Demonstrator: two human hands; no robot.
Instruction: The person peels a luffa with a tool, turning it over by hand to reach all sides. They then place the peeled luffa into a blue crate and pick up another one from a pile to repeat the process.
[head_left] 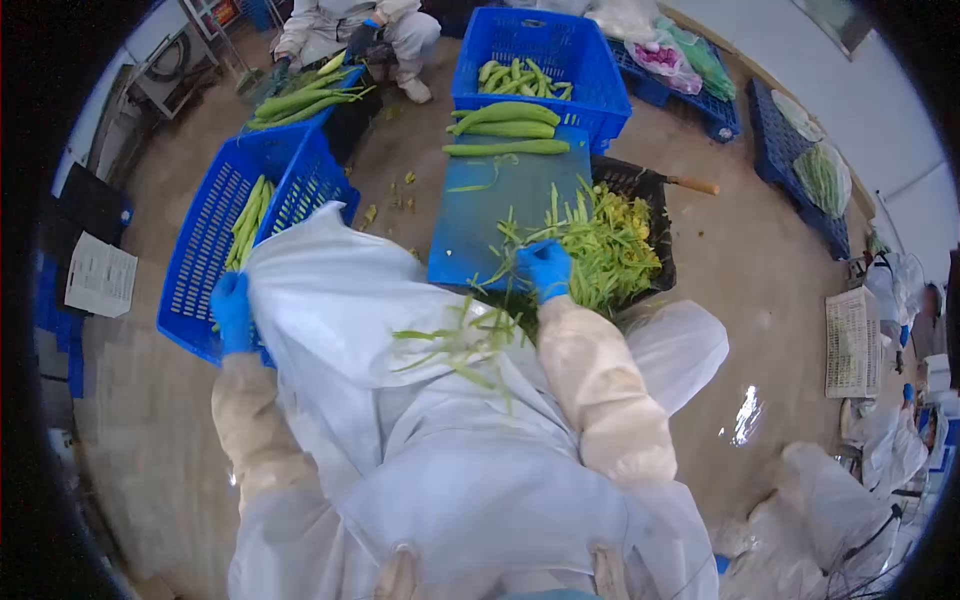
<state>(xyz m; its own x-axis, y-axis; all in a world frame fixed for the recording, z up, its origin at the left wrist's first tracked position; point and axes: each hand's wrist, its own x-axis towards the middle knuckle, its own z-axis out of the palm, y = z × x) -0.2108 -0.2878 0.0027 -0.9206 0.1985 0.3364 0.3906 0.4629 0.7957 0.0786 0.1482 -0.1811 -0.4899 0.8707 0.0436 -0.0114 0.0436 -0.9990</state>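
My left hand [232, 308], in a blue glove, grips the edge of the white apron [320, 285] and holds it out to the left, beside a blue crate. My right hand [545, 268], also gloved, is closed at the near right corner of the blue cutting board [462, 215], against green peel strips; what its fingers hold is hidden. Loose peelings [465, 345] lie on the apron over my lap. Several long green gourds [508, 130] rest across the board's far end. Right of the board, a heap of peelings [608, 235] fills a black crate [660, 195].
Pale peeled gourds lie in the left blue crate [190, 270] and the far blue crate [590, 105]. A wooden handle [697, 185] sticks out beside the black crate. Another person [345, 35] sits at the far left by more gourds [300, 103]. Pallets [800, 185] stand right.
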